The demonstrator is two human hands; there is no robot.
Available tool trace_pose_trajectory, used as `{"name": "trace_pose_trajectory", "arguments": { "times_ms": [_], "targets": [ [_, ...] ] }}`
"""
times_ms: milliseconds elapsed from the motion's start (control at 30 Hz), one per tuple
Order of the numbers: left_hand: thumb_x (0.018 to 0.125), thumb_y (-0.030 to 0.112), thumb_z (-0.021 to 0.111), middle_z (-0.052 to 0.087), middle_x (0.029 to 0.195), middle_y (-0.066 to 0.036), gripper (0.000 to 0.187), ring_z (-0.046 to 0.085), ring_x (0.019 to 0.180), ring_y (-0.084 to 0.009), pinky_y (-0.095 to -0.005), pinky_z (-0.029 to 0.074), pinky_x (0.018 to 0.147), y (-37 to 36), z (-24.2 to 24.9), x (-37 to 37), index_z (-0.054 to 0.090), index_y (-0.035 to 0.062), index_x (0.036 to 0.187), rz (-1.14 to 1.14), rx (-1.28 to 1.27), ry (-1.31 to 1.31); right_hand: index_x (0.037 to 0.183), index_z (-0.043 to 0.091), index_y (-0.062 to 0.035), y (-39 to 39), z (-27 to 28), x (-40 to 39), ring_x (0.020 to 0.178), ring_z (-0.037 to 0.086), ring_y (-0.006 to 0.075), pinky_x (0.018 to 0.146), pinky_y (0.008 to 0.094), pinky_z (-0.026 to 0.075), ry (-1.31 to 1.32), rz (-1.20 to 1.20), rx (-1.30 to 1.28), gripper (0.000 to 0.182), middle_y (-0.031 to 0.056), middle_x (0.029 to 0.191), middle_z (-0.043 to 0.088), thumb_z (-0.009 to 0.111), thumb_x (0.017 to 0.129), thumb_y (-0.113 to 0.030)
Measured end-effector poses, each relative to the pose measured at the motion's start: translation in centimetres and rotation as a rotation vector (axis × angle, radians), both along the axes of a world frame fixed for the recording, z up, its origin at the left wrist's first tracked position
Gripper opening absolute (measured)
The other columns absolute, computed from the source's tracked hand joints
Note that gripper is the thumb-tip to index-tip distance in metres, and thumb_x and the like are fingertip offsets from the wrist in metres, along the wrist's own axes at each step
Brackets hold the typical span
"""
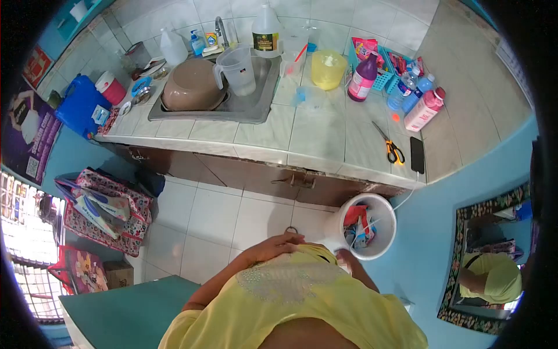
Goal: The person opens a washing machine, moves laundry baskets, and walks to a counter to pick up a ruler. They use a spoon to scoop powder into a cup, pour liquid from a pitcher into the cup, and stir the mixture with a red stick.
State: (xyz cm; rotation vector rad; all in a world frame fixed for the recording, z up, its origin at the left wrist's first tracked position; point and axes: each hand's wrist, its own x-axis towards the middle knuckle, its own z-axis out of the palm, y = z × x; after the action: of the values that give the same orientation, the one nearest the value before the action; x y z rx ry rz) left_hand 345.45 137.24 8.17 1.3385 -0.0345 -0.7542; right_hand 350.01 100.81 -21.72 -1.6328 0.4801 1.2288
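My left hand lies against the front of the yellow shirt, its fingers pressed to the cloth near the hem. On the other side, my right hand hangs by the shirt's edge, close to the white bucket with wrappers in it; its fingers are mostly hidden. Above on the tiled counter are orange-handled scissors, a black phone, a purple bottle and a yellow container.
The sink holds a brown basin and a clear pitcher. A blue jug stands at the counter's left end. Patterned bags hang at left above a green tabletop. A mirror is at right.
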Motion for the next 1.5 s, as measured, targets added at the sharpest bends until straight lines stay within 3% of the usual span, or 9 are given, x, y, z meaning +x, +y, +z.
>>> {"name": "trace_pose_trajectory", "arguments": {
  "times_ms": [100, 300, 367, 500, 833, 900, 1167, 1400, 1500],
  "targets": [
    [0.084, 0.028, 0.047, 0.042, 0.121, -0.012, 0.047, 0.037, 0.115, -0.0207, -0.0293, 0.028, 0.095, 2.5, 4.0, 4.0, 0.038, 0.0021, 0.122, 0.161, -0.057, 0.085, 0.105, 0.047, -0.011, 7.9, 11.2, 10.6, 0.079, 0.056, 0.0129, 0.066, 0.0279, 0.038, -0.306, 0.276, 0.115, 0.031, 0.0049, 0.09, 0.059, 0.047, 0.078, -0.026],
    [0.077, 0.036, 0.05, 0.036, 0.124, -0.022, 0.056, 0.026, 0.121, -0.0313, -0.0407, 0.02, 0.099, 10.8, 10.1, 7.8, 0.045, -0.0041, 0.114, 0.083, -0.68, -0.074, 0.114, 0.047, -0.0076, 19.3, 34.8, 17.0, 0.11, 0.042, 0.0235, 0.09, 0.0344, 0.03, -0.429, 0.078, 0.86, 0.048, 0.0149, 0.114, 0.049, 0.051, 0.079, -0.04],
    [0.074, 0.038, 0.052, 0.033, 0.125, -0.025, 0.057, 0.024, 0.122, -0.0344, -0.044, 0.017, 0.099, 12.5, 10.8, 8.9, 0.048, -0.0048, 0.112, -0.001, -0.772, 0.026, 0.116, 0.045, -0.0003, 20.5, 36.3, 15.2, 0.115, 0.035, 0.0357, 0.097, 0.0414, 0.022, -0.33, 0.155, 1.228, 0.057, 0.0254, 0.12, 0.039, 0.049, 0.079, -0.043],
    [0.072, 0.037, 0.053, 0.032, 0.125, -0.027, 0.055, 0.022, 0.122, -0.0377, -0.0479, 0.011, 0.099, 16.9, 11.8, 14.7, 0.05, -0.0026, 0.11, -0.035, -0.85, 0.118, 0.103, 0.056, 0.0009, 26.5, 42.1, 14.0, 0.122, 0.022, 0.0355, 0.099, 0.0463, 0.015, -0.211, -0.103, 1.282, 0.042, 0.0252, 0.125, 0.033, 0.054, 0.071, -0.026],
    [0.077, 0.043, 0.045, 0.037, 0.121, -0.026, 0.055, 0.027, 0.119, -0.0359, -0.0453, 0.014, 0.098, 25.9, 11.0, 25.3, 0.051, -0.002, 0.109, -0.359, -0.735, 0.022, 0.112, 0.05, -0.0014, 34.1, 41.7, 18.0, 0.121, 0.023, 0.0374, 0.098, 0.0454, 0.014, -0.673, 0.112, 1.261, 0.046, 0.0261, 0.128, 0.026, 0.049, 0.079, -0.033],
    [0.078, 0.05, 0.043, 0.039, 0.121, -0.024, 0.063, 0.033, 0.116, -0.0334, -0.0405, 0.02, 0.097, 26.0, 10.5, 27.0, 0.048, -0.0041, 0.11, -0.314, -0.593, 0.169, 0.112, 0.05, -0.0002, 34.3, 40.3, 18.4, 0.121, 0.025, 0.0351, 0.098, 0.0427, 0.017, -0.556, 0.009, 1.207, 0.048, 0.0248, 0.128, 0.028, 0.049, 0.079, -0.035],
    [0.08, 0.044, 0.042, 0.041, 0.121, -0.021, 0.057, 0.034, 0.116, -0.0301, -0.0409, 0.02, 0.097, 23.5, 10.2, 33.0, 0.049, -0.0047, 0.109, -0.775, -0.706, -0.374, 0.11, 0.047, 0.0027, 30.5, 42.1, 21.0, 0.105, 0.045, 0.03, 0.087, 0.0364, 0.032, -0.951, -0.361, 0.701, 0.056, 0.0224, 0.11, 0.049, 0.049, 0.072, -0.039],
    [0.072, 0.043, 0.05, 0.043, 0.12, -0.019, 0.062, 0.037, 0.114, -0.031, -0.0392, 0.023, 0.096, 23.9, 12.5, 31.5, 0.047, -0.004, 0.113, -0.096, -0.491, -0.103, 0.11, 0.046, 0.003, 25.4, 43.0, 20.3, 0.104, 0.047, 0.0272, 0.084, 0.034, 0.033, -0.924, -0.565, 0.291, 0.057, 0.0188, 0.11, 0.05, 0.052, 0.067, -0.034],
    [0.072, 0.044, 0.049, 0.043, 0.119, -0.019, 0.062, 0.038, 0.114, -0.0299, -0.0379, 0.024, 0.095, 23.7, 12.8, 35.6, 0.046, -0.0028, 0.114, -0.346, -0.34, -0.382, 0.11, 0.046, 0.0022, 24.7, 42.4, 23.9, 0.102, 0.048, 0.0249, 0.083, 0.0325, 0.033, -0.908, -0.447, 0.33, 0.057, 0.0173, 0.109, 0.051, 0.052, 0.067, -0.035]
  ]
}}
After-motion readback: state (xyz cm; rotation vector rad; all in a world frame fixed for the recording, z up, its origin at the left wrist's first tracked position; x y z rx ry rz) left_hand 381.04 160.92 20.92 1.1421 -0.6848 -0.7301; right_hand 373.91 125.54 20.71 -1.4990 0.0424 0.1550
